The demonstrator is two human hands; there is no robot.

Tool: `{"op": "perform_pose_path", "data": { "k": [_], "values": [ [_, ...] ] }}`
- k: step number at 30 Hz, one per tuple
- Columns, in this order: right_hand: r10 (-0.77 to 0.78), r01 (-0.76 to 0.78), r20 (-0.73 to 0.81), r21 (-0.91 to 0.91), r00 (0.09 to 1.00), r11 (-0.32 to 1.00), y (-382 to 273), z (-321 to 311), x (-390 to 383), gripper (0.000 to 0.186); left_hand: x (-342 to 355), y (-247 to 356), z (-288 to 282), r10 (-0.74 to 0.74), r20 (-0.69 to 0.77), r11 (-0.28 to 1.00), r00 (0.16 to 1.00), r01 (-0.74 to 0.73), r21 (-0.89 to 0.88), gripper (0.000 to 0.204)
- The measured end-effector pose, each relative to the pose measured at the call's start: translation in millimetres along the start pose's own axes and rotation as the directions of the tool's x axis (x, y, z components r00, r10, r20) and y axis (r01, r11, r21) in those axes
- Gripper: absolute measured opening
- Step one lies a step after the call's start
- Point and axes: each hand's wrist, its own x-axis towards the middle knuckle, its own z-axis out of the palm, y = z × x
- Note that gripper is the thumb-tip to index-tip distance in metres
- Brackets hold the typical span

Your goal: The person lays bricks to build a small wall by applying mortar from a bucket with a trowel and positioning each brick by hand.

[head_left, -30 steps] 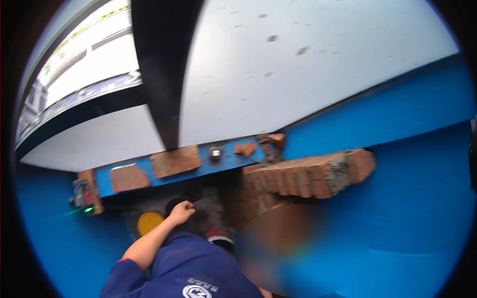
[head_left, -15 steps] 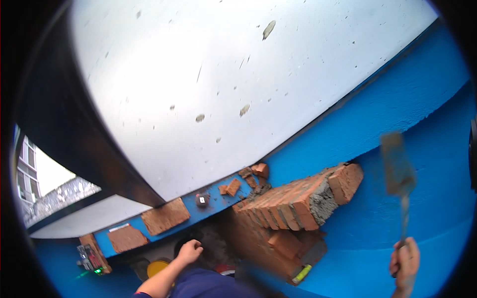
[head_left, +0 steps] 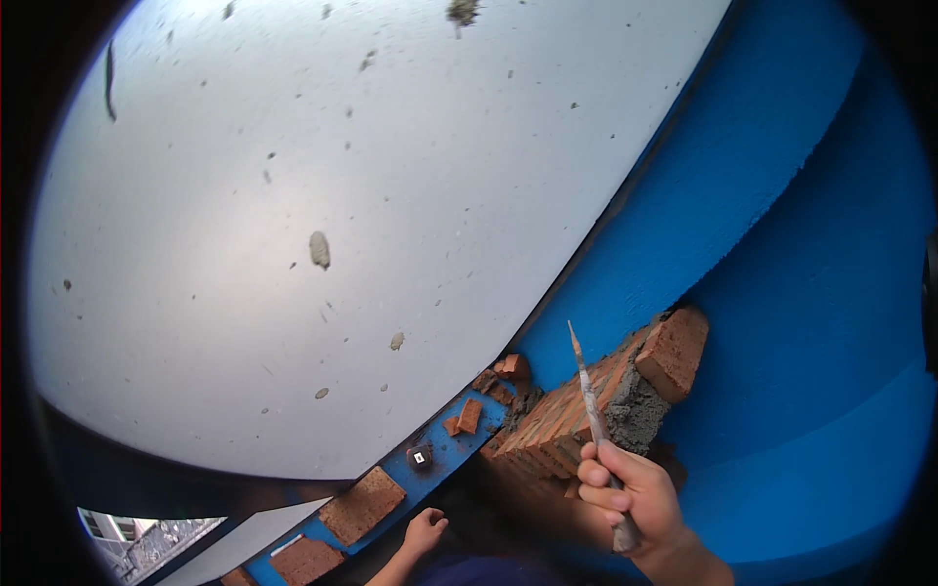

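Observation:
In my right hand [head_left: 635, 498] is the handle of a trowel [head_left: 590, 400], closed in my fingers. The blade is seen nearly edge-on, pointing up and away, in front of the brick wall [head_left: 557, 420]. Grey mortar [head_left: 637, 415] covers part of the wall's top, beside an end brick [head_left: 674, 352] laid against the blue wall. My left hand [head_left: 426, 530] is lower and to the left, near the blue ledge, with its fingers curled and nothing visible in them.
On the blue ledge [head_left: 451, 444] lie a whole brick [head_left: 363, 505], another brick [head_left: 306, 561], broken brick pieces [head_left: 470, 416] and a small dark thing with a white label [head_left: 419, 457]. A mortar-spotted white panel [head_left: 293, 293] rises beyond. A blue wall [head_left: 801, 342] stands at the right.
My right hand has swung left from the blue wall to the brick wall, turning the trowel from flat to edge-on. The view has tilted, and the left hand appears lower and farther right.

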Motion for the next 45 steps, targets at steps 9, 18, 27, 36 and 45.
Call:
{"op": "perform_pose_path", "data": {
  "k": [9,18,27,36,45],
  "values": [
    [-0.238,0.244,-0.056,0.209,0.97,0.947,4,0,61,0.021,7,2,-14,-0.093,0.047,0.996,0.995,0.094,-0.01,0.032],
    [-0.513,0.532,-0.196,0.057,0.835,0.845,12,32,64,0.021,23,-11,-18,-0.097,0.075,0.995,0.992,0.098,-0.011,0.034],
    [-0.754,0.755,-0.089,-0.029,0.65,0.655,-10,-3,12,0.022,19,4,-30,-0.072,0.027,0.997,0.997,0.071,0.04,0.034],
    [-0.741,0.74,0.016,0.009,0.672,0.672,-91,-87,36,0.039,23,16,-25,-0.058,0.092,0.996,0.994,0.05,0.079,0.034],
    [-0.771,0.77,0.03,-0.068,0.637,0.634,-77,-57,-13,0.042,26,20,-25,-0.096,0.133,0.991,0.986,0.083,0.101,0.036]
  ]
}}
